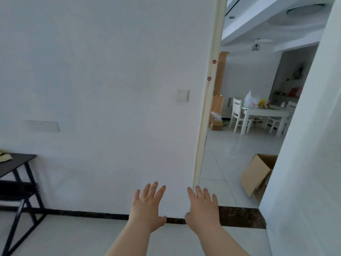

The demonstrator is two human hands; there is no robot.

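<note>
White tile (73,237) underfoot, nearest the lens. Held left hand (147,207) and right hand (202,209) out over it side by side, backs up, near each other but apart. Held fingers (154,187) straight and fanned wide on both, and gripped nothing.

Faced white wall (110,89) directly behind the fingertips, above dark skirting (83,213); could not tell whether touched it. Showed right hand's fingertips over the foot of cream corner trim (204,117), and left hand's over bare plaster just beside it. Caught black table (14,161) at far left against the same wall, and pale switch (183,95) higher up near the trim.

Showed, past the corner and beyond dark threshold strip (239,217), cardboard box (256,174) tipped over on the tiles. Found its open end facing right and partly hidden, and could not make out anything inside. Took in, deeper in the next room, smaller carton (216,124) on the floor with white bag (216,115) poking out of its top. Ended at white dining table (263,110) with white chair (237,115) drawn up. Caught plastic sack (251,100) and something yellow (261,102) standing on top, too far off to identify.
</note>
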